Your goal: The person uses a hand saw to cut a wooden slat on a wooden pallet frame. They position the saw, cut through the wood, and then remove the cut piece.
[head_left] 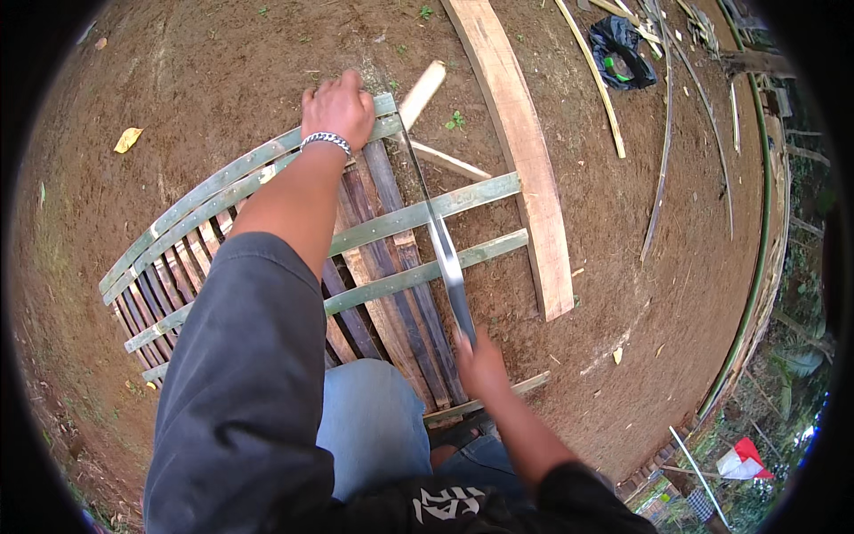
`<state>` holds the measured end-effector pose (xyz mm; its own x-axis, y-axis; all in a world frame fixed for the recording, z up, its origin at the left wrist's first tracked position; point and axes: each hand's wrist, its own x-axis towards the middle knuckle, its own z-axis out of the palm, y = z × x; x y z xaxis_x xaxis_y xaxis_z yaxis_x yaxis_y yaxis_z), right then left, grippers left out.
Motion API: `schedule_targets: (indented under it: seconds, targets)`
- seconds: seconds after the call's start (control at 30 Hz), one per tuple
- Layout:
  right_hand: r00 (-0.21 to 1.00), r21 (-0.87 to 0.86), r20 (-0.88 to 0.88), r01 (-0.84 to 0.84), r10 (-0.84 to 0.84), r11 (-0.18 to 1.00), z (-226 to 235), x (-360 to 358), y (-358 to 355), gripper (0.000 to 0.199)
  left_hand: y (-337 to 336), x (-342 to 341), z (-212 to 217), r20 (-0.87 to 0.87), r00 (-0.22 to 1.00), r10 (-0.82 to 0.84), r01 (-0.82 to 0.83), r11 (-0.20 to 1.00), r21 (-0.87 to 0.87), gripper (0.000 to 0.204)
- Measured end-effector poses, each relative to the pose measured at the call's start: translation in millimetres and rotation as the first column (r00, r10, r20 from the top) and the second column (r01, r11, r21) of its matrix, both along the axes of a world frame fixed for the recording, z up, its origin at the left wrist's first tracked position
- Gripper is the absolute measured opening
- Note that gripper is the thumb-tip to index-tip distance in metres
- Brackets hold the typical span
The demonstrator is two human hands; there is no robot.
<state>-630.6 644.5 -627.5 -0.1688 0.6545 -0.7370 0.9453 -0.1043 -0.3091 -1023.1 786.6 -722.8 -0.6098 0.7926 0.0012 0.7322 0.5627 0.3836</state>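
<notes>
A panel of bamboo slats (pixel 267 258) lies on bare earth, brown strips crossed by green ones. My left hand (pixel 338 107), with a metal bracelet on the wrist, presses down on the far green crosspiece of the panel. My right hand (pixel 480 365) grips the handle of a long machete (pixel 440 236). Its blade runs away from me across the green crosspieces, with the tip near a pale split bamboo stick (pixel 422 92) at the panel's far end.
A wide wooden plank (pixel 525 151) lies to the right of the panel. Thin bamboo strips (pixel 663 169) and a black plastic bag (pixel 623 53) lie further right. A long green bamboo pole (pixel 756 267) edges the earth platform. My knee in jeans (pixel 374 427) is below.
</notes>
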Motion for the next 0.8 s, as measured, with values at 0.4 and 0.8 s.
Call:
schedule_targets:
  seconds: [0.4,0.8]
  targets:
    - [0.992,0.017,-0.129,0.009,-0.007,1.0,-10,21,6,0.045,-2,2,-6,-0.033,0.999,-0.001,0.001,1.0,0.004,0.025]
    - [0.938,0.32,-0.146,0.346,-0.315,0.882,-16,130,-58,0.037,3,5,-1,-0.057,0.998,0.033,-0.034,0.999,-0.018,0.03]
